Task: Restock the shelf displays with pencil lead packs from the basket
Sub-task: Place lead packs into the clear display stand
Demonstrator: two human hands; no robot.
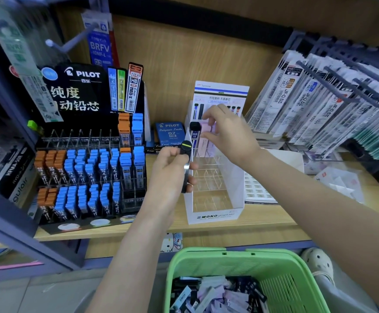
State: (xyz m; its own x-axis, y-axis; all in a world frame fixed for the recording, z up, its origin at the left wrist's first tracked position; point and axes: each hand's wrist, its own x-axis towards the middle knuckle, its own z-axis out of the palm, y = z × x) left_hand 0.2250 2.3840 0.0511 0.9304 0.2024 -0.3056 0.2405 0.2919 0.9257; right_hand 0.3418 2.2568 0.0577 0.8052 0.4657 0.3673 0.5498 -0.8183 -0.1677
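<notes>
**Basket at your knees, one pack in hand at the MONO stand**

Green basket [197, 256] sits lowest and closest, below both wrists, with loose lead packs [215, 294] heaped inside: black, lilac, pale blue.

Your left hand [170, 175] is clenched round a black lead pack [186, 150]. Its round cap with a green stripe points up, and the body runs down through your curled fingers. Just right of that grip, touching or nearly so, is the left wall of the white MONO display [215, 216]. Its clear front compartments stand unfilled.

Up and right of the grip, your right hand [226, 132] hovers over the display's back row. Thumb and forefinger bracket some pale packs [204, 141]; cannot tell whether they pinch one. A black-capped pack [195, 129] stands upright just left of those fingertips.

Left of the grip is the Pilot rack [78, 91], with blue and orange caps in rows.
</notes>
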